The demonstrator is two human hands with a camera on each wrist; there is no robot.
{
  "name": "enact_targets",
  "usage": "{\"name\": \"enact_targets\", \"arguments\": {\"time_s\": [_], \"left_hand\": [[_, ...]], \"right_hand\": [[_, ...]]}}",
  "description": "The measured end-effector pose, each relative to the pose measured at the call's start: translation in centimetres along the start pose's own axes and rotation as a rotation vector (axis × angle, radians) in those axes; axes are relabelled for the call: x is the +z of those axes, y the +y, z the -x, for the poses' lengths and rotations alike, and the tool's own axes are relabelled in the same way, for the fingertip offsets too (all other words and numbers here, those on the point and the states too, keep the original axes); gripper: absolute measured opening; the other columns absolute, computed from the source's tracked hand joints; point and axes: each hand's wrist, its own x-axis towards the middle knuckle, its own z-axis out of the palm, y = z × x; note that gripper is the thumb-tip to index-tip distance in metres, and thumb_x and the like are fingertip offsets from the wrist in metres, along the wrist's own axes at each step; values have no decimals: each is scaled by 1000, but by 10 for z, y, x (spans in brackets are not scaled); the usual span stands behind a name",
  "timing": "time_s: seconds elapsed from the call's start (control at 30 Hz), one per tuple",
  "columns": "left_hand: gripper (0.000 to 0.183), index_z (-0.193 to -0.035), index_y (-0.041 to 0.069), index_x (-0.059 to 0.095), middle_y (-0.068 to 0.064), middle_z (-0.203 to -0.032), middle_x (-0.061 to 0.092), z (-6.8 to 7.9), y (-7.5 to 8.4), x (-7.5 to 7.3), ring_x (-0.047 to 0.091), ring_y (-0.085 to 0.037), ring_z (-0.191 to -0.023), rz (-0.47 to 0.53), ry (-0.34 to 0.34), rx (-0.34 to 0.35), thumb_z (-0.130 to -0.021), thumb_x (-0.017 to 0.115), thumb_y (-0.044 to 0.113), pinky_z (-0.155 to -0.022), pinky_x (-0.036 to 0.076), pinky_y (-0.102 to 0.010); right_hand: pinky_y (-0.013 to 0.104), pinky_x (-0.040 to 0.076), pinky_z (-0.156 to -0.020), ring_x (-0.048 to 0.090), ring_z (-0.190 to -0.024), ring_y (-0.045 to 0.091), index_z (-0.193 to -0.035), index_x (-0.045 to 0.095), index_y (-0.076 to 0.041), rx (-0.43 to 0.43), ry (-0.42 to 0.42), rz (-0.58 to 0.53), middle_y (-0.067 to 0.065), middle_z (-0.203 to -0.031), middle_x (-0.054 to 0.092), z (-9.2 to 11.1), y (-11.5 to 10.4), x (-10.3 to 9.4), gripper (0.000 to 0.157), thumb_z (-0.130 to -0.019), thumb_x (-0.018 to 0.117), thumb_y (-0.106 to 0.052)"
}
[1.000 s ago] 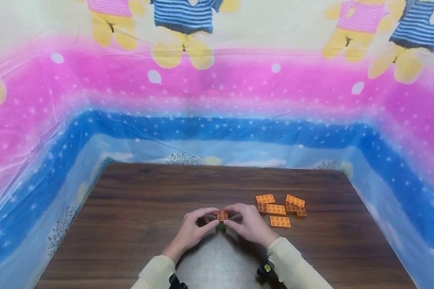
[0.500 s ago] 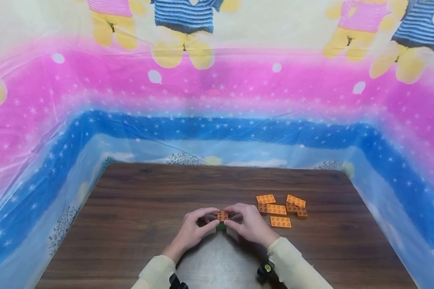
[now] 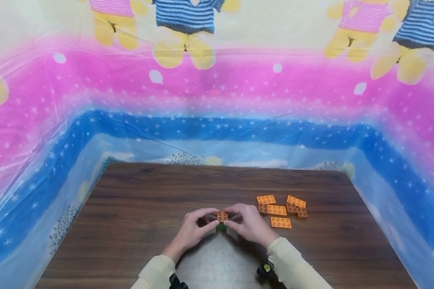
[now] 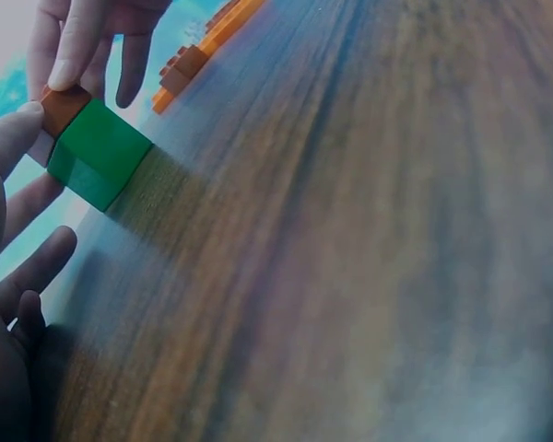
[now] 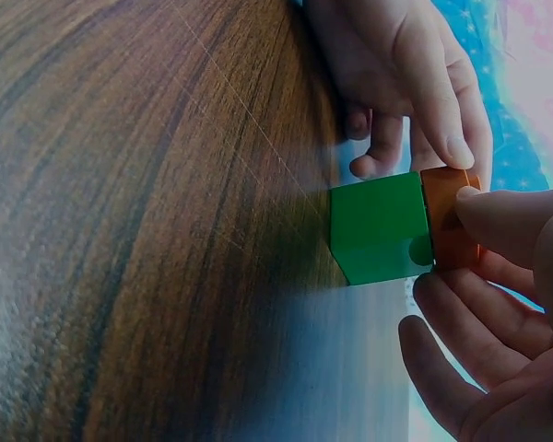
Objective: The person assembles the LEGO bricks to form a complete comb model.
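Head, hands: left hand (image 3: 193,228) and right hand (image 3: 251,225) both narrow, thumb and finger pinching orange brick (image 3: 222,216) from either side.
Head, orange brick: on green block (image 3: 222,227), mid tabletop (image 3: 148,192), studs up.
Head, pressing well: probably best square-on, equal push from both sides, straight down, fingertips off the studs.
Head only: stud pattern, plus the whole spread of loose orange bricks (image 3: 281,222) beyond the right hand.
Left wrist, green block: tall plain side, which head view mostly hides; base looks seated on tabletop.
Left wrist, bracing: tabletop should take the load; avoid tipping the block.
Right wrist, seam: orange meets green closely; can't tell if fully locked. Worth checking for an even line before letting go.
Right wrist only: right thumb flat against orange side; loose bricks out of frame.
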Motion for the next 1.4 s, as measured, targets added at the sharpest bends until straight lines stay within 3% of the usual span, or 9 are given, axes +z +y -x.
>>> {"name": "enact_targets", "arguments": {"time_s": [0.6, 0.9, 1.2, 1.4], "left_hand": [[29, -128, 26, 74, 4, -119, 75, 0, 2, 0, 72, -16, -94, -10, -11, -23, -99, 76, 28, -80, 58, -31], [31, -129, 18, 74, 3, -120, 75, -1, 1, 1, 71, -18, -94, -9, -4, -21, -99, 76, 27, -81, 57, -31], [31, -129, 19, 74, 3, -119, 75, -1, 2, 1, 71, -19, -93, -4, -6, -23, -99, 76, 26, -81, 57, -31], [30, -128, 23, 74, 4, -119, 75, 0, 2, 0, 72, -18, -95, -1, -3, -39, -99, 77, 26, -81, 57, -30]], "right_hand": [[29, 61, -85, 74, -102, 16, -127, 75, -10, 4, 35, 6, 4, -116, 76, 3, -1, 2, 32, -97, 79, -19], [34, 60, -90, 73, -105, 15, -130, 73, -11, 16, 25, 12, 2, -121, 74, 4, 0, 2, 33, -98, 77, -21], [36, 59, -92, 71, -108, 14, -132, 71, -15, 31, 9, 43, -1, -124, 73, 5, -1, -1, 35, -99, 76, -26], [40, 60, -91, 71, -109, 16, -133, 70, -13, 20, 47, 52, 1, -126, 73, 14, 4, -8, 38, -99, 76, -28]]}}
